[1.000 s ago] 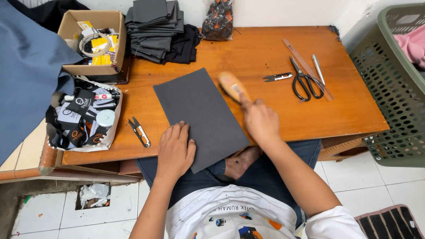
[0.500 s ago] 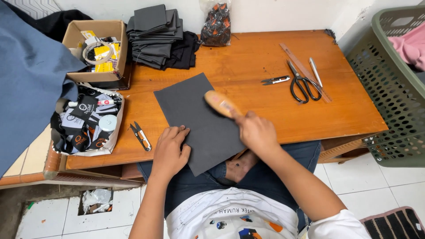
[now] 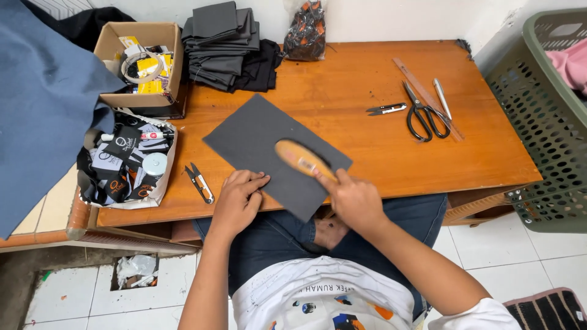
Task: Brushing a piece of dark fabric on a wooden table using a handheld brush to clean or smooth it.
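A dark grey sheet of fabric (image 3: 257, 137) lies slanted on the wooden table (image 3: 367, 79), its near corner hanging over the front edge. My left hand (image 3: 237, 200) presses flat on the sheet's near left edge. My right hand (image 3: 353, 198) grips the handle of a wooden brush (image 3: 301, 158), whose head rests on the middle of the sheet.
Small thread snips (image 3: 200, 183) lie left of my left hand. Large scissors (image 3: 422, 114), another snips (image 3: 386, 109), a wooden ruler (image 3: 428, 99) and a pen (image 3: 442, 98) sit at the right. Folded dark fabric (image 3: 223, 43), a cardboard box (image 3: 143, 64), a bag of labels (image 3: 125, 160) and a green basket (image 3: 544, 116) surround the table.
The brush has swept from the sheet's far right edge toward its middle and nearer to me. My left hand stays pressed on the sheet.
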